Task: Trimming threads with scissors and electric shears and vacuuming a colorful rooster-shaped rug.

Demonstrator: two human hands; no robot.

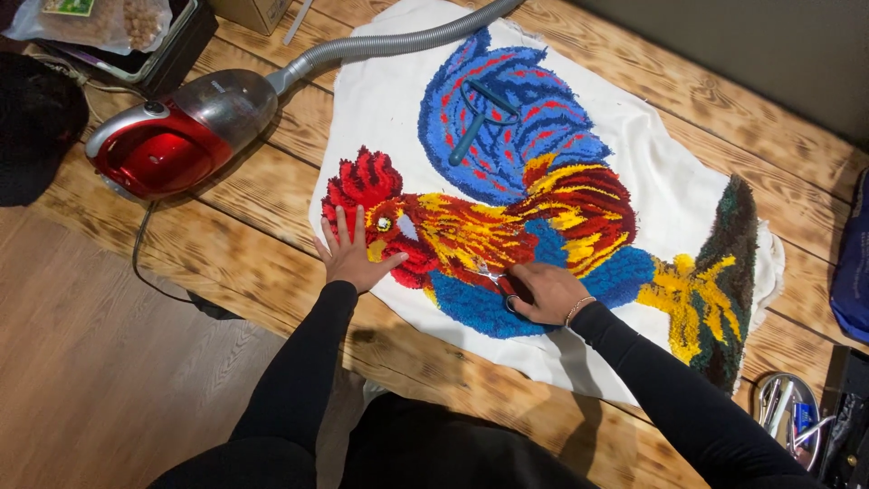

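Observation:
A tufted rooster rug [507, 199] in red, blue, yellow and orange lies on white backing cloth [670, 190] over a wooden table. My left hand [351, 252] presses flat, fingers spread, on the cloth by the rooster's red comb and head. My right hand [541, 292] grips small scissors [493, 274], their blades pointing left into the pile at the rooster's chest. A blue-handled brush tool [478, 122] rests on the blue tail feathers.
A red and grey handheld vacuum [176, 136] with a grey hose [407, 41] sits at the table's left. A round metal tin of tools [789, 418] is at the lower right, and a blue bag [853, 263] at the right edge. Wooden floor lies below left.

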